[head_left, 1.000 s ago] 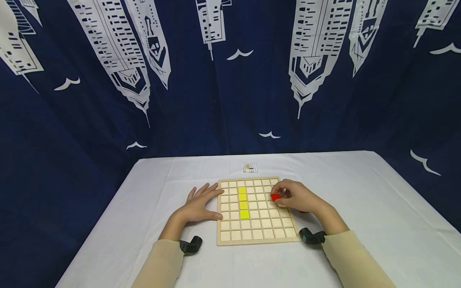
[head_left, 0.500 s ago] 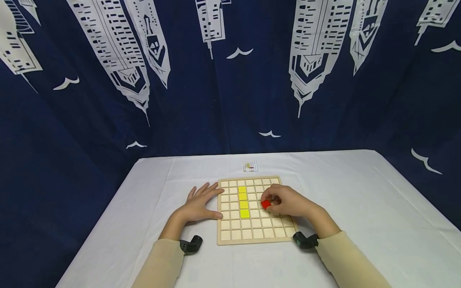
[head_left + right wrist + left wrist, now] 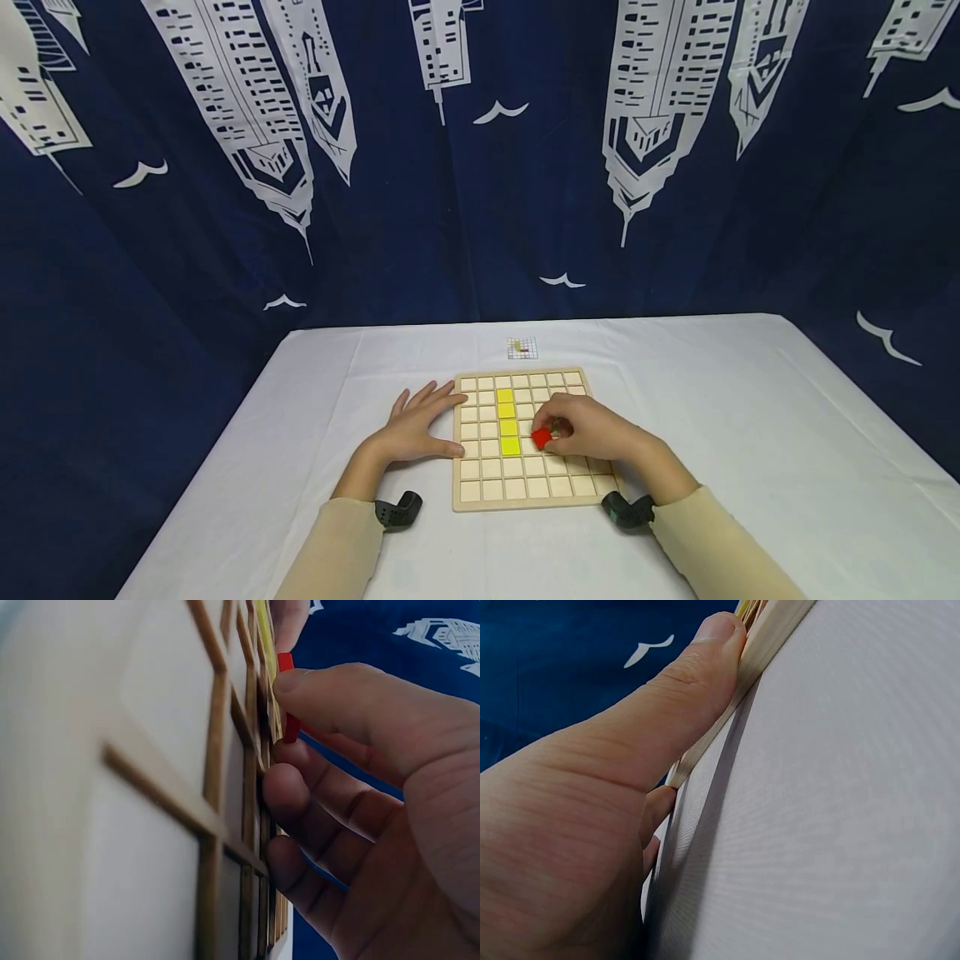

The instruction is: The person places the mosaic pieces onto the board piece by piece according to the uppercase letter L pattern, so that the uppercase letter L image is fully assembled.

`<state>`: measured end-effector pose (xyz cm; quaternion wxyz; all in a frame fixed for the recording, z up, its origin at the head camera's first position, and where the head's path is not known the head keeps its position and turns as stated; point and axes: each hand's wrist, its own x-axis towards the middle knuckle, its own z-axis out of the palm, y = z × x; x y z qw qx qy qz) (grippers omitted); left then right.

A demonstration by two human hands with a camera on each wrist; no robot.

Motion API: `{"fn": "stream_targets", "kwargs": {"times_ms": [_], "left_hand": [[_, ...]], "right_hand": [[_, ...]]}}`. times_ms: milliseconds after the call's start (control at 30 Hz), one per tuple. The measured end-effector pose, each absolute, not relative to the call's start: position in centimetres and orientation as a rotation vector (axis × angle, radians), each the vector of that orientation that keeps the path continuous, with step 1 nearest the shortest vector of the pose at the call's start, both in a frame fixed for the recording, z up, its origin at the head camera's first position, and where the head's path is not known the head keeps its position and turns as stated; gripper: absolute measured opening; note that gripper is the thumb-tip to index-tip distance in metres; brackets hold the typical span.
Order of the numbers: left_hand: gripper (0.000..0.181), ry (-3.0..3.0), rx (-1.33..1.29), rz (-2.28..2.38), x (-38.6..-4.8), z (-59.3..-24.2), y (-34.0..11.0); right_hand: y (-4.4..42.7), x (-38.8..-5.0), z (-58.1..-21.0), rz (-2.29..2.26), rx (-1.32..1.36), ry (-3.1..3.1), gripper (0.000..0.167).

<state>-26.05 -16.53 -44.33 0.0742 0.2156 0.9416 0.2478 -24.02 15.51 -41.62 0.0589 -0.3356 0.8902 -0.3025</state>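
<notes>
A wooden grid board (image 3: 525, 505) lies on the table, with a column of several yellow square tiles (image 3: 510, 447) in its left half. My left hand (image 3: 408, 432) has its fingers spread, the thumb and fingertips touching the board's left edge. In the left wrist view the thumb (image 3: 697, 671) presses against the wooden rim (image 3: 776, 634). My right hand (image 3: 596, 427) pinches a red square tile (image 3: 542, 439) over the cells right of the lowest yellow tile. The right wrist view shows the red tile (image 3: 292, 729) edge-on between thumb and finger, close above the grid; other fingertips are at the grid.
A small card (image 3: 522, 348) printed with a coloured grid lies behind the board. White cloth covers the table (image 3: 720, 383). A dark blue curtain (image 3: 465, 208) with white building prints hangs behind. Black devices (image 3: 399, 510) are worn on both wrists.
The right hand has carried the red tile left and nearer to me, from the board's right side toward the yellow column. My left hand stays in place.
</notes>
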Motion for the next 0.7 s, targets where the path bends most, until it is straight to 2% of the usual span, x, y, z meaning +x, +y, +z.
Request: {"fn": "stream_targets", "kwargs": {"times_ms": [700], "left_hand": [[0.092,2.822,0.638,0.739,-26.02,-44.27,-16.49]], "right_hand": [[14.43,-23.48,-42.06,-0.885,-0.987,2.788,0.019]]}}
